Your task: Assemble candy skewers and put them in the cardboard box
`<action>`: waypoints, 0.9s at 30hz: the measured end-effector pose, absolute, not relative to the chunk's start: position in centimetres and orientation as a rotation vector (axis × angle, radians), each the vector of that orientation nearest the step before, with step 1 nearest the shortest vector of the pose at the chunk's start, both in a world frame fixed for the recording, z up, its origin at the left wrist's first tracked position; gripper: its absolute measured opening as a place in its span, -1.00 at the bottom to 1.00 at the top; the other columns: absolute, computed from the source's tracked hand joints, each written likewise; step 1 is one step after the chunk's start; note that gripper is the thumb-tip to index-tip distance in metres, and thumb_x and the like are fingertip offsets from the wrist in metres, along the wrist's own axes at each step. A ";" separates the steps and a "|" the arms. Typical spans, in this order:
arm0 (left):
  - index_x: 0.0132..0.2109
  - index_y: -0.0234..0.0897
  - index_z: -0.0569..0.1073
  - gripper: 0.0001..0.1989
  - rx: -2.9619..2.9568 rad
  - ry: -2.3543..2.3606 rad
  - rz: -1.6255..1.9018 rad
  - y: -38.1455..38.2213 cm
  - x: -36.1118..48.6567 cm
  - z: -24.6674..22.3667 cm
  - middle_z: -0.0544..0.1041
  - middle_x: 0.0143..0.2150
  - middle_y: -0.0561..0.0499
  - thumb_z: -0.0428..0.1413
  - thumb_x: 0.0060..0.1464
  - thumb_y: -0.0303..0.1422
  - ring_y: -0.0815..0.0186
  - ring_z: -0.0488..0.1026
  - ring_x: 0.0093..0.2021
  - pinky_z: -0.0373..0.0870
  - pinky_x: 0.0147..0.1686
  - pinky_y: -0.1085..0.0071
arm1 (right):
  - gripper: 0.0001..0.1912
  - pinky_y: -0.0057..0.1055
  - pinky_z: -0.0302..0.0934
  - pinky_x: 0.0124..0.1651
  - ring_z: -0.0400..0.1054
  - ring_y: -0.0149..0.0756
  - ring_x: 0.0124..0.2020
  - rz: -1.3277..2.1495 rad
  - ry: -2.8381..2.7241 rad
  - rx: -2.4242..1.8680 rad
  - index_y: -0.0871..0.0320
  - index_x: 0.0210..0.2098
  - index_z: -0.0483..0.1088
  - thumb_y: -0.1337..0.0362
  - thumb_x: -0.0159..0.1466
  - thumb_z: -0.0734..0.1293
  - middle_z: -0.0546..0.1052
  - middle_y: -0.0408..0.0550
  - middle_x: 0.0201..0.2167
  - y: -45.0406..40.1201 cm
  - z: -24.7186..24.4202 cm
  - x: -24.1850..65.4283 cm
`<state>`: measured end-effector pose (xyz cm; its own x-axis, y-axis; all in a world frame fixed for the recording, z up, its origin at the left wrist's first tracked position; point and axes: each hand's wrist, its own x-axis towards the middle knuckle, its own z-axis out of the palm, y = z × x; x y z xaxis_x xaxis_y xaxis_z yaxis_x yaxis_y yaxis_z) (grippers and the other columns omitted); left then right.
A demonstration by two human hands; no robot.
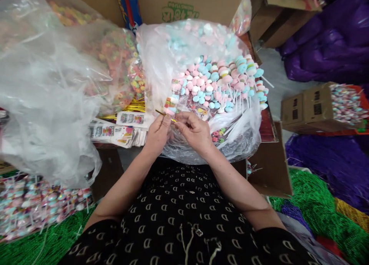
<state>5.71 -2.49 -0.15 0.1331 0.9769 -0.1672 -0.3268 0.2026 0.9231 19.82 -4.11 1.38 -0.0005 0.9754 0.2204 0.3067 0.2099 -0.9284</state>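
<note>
A thin gold stick [165,115] sits in the middle, held up in the air between two bare hands and tilted a little. The left hand [157,136] pinches it with the thumb and first finger. The right hand [191,131] pinches near the other end with its fingertips. Neither hand is spread out. The hands are close together, just in front of the person's black top [173,219], which has small white marks on it.

Right by the hands, at twelve o'clock, a big clear bag [207,84] holds many pink and blue candy sticks. Just past it stands a brown cardboard box [187,3]. At ten o'clock, another clear bag [115,61] holds colorful candy rings, and a bunch of gold sticks [135,107] lies beside it. At nine o'clock there is a messy stack of printed paper cards [112,132], and loose clear plastic [49,103] hangs farther out.

At eight o'clock lies a heap of wrapped candy sticks [37,207]. At three o'clock, a small box [314,107] is full of candy sticks. Shiny purple bags [319,42] sit at two o'clock, and green shiny strands [314,195] lie at four o'clock.
</note>
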 end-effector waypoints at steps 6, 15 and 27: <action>-0.41 -0.22 0.39 -0.56 0.842 0.873 1.059 -3.0 6.4 1.2 0.09 -0.64 0.24 0.28 0.16 0.02 0.52 0.06 -0.69 0.25 -0.64 0.50 | -0.83 -0.40 0.35 -0.28 0.46 -0.35 -0.39 0.868 -1.430 -1.312 0.11 -0.30 0.57 0.17 0.34 0.39 0.63 -0.13 -0.40 -4.6 1.5 21.0; -0.52 -0.22 0.31 -0.50 0.605 0.427 0.537 -3.6 6.2 2.8 -0.08 -0.69 0.27 0.32 0.10 -0.01 0.53 -0.07 -0.75 0.21 -0.72 0.50 | -0.60 -0.35 0.42 -0.05 0.48 -0.32 -0.16 1.315 -1.251 -1.075 0.08 -0.15 0.51 -0.05 0.20 0.53 0.60 -0.12 -0.24 -4.8 1.3 23.1; -0.46 -0.22 0.30 -0.50 0.541 0.584 0.614 -4.5 8.3 2.8 -0.07 -0.68 0.27 0.11 0.33 0.01 0.52 -0.10 -0.74 0.17 -0.72 0.55 | -0.58 -0.30 0.40 -0.16 0.44 -0.31 -0.35 1.020 -1.340 -1.198 0.07 -0.44 0.58 -0.13 0.29 0.43 0.58 -0.13 -0.43 -4.7 -0.6 23.7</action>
